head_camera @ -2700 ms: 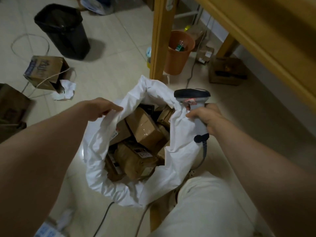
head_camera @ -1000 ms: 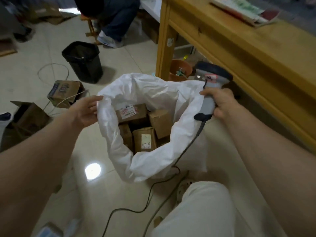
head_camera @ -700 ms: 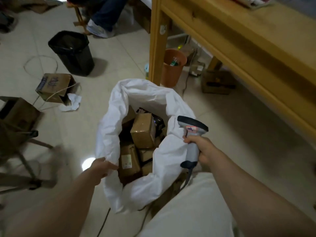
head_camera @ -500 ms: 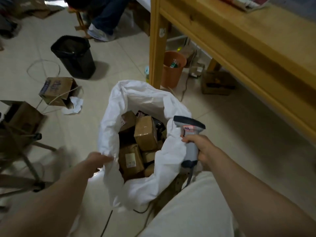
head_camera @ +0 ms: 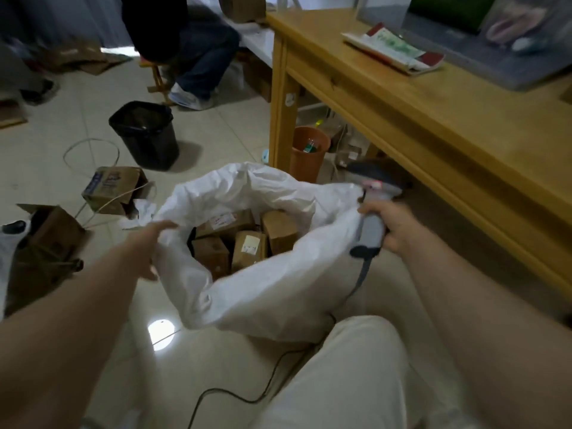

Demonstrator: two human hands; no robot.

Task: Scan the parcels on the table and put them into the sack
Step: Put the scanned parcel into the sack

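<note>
Bare left forearm [head_camera: 77, 320], bare right forearm [head_camera: 483, 305], left hand [head_camera: 145, 243], right hand [head_camera: 394, 226], off-white trouser leg [head_camera: 349, 376], plain fabric, faint folds.

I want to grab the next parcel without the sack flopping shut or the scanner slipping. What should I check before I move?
1. Sack mouth open: ok, spread wide between both hands.
2. Room inside: ok, the parcels lie below the rim.
3. Scanner secure: ok, the right hand grips its handle.
4. Left hand holding the rim: cannot tell, it is at the rim but blurred.
5. Next parcel on the table: cannot tell, none shows on the part in view.
6. Cable out of the way: not ok, it trails over the floor beside the leg.
</note>
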